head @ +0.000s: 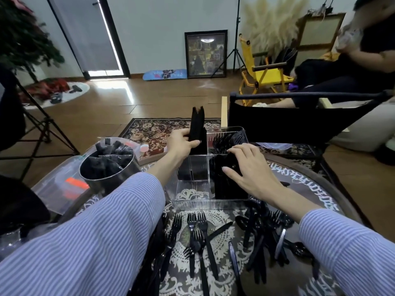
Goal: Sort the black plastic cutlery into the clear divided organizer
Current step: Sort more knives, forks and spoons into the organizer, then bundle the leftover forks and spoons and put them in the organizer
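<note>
While my left hand grips a light, slippery bundle of forks mid-handle at 12 o'clock, my right hand, fingers relaxed, rests on stacked cutlery in the organizer.

Wooden floor, yellow chair

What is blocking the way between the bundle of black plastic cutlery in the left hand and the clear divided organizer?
Nothing visible: the left hand holds the bundle of black plastic cutlery upright, directly over the clear divided organizer.
</note>
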